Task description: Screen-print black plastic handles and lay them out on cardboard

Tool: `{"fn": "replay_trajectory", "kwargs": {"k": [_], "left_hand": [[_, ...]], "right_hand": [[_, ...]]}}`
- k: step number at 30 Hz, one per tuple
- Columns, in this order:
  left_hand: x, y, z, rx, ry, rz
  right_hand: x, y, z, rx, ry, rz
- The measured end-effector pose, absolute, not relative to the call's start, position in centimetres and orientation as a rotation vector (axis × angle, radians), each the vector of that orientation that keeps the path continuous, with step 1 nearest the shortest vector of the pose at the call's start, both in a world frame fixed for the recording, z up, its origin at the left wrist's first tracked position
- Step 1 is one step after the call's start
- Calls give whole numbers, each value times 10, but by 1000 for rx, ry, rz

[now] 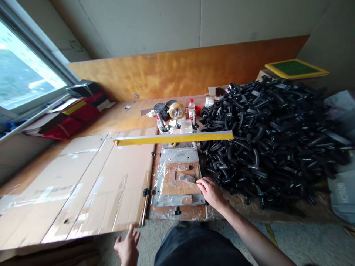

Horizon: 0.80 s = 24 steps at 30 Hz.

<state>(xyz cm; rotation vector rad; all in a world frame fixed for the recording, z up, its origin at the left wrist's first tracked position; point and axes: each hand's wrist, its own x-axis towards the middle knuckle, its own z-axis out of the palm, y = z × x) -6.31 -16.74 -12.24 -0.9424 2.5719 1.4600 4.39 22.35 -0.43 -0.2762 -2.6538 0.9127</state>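
My right hand [210,192] is at the right edge of a worn wooden board [170,184], its thumb and fingertips pinched together. Whatever may be between those fingertips is too small to make out. The board lies on a grey metal plate [179,155]. Small blocks are on it, among them a grey angular piece [186,178] just left of my fingertips. Below the front edge of the cardboard, my left hand [128,248] hangs in the air with fingers apart, holding nothing. A long yellow bar [174,139] with a pale top spans the far end of the plate.
A large heap of black plastic parts [266,136] fills the right side. Flattened cardboard [91,177] covers the left. Behind the bar stand a tape roll [176,110], a red-capped bottle [191,109] and a dark tin [161,111]. Black knobs [176,211] stick out around the plate.
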Motion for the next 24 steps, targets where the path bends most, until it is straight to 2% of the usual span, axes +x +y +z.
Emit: {"fn": "replay_trajectory", "kwargs": {"k": [2, 4, 9, 14, 18, 24], "left_hand": [[-41, -156, -114, -1110, 2404, 1608], [-22, -143, -101, -984, 2493, 1539], [-5, -91, -61, 148, 2847, 1327], [-22, -28, -33, 1374, 2728, 922], [-38, 2, -29, 1638, 2532, 712], [-47, 15, -35, 1693, 2406, 828]], "right_hand": [[39, 232, -3, -239, -2687, 835], [37, 247, -1, -229, -2715, 716], [36, 304, 21, -340, -2714, 256], [26, 356, 39, -482, -2818, -143], [18, 384, 31, -519, -2881, -70], [11, 398, 30, -768, -2566, 172]]}}
